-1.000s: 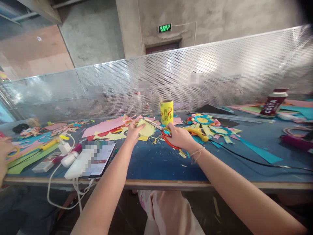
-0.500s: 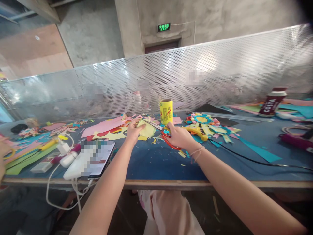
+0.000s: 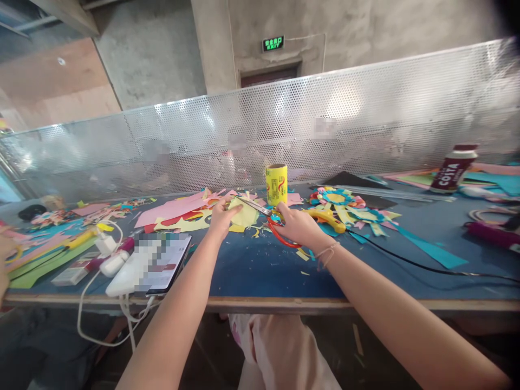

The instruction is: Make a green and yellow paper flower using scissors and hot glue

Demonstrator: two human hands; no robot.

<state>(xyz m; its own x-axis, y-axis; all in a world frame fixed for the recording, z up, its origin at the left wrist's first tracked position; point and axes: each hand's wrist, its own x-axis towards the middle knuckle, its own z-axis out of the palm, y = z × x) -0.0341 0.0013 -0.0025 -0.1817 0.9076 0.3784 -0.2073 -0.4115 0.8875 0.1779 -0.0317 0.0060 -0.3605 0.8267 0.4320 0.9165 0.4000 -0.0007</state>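
Note:
My left hand [image 3: 222, 218] pinches a pale yellow piece of paper [image 3: 245, 216] above the blue table. In my right hand [image 3: 299, 225] is a pair of scissors [image 3: 280, 234] with red-orange handles, fingers wrapped round the grips. The blades point left and lie along the upper edge of the yellow paper, close to my left fingertips. Whether the blades are parted is too fine to make out. Just behind the scissors stands a yellow cardboard tube [image 3: 277, 184]. Beyond my right wrist lies a yellow-handled tool [image 3: 328, 220] with a black cord, partly hidden by the hand.
Paper rosettes [image 3: 337, 198] and pink sheets [image 3: 174, 208] lie along the back, before a perforated metal screen [image 3: 244, 124]. A phone [image 3: 168, 265] and white cables sit front left. A Costa bottle [image 3: 454, 169] stands back right. Another person's hand [image 3: 3, 265] shows at the left edge.
The yellow paper has turned slightly in my left hand, its outline now more angular. Both hands stay in nearly the same place.

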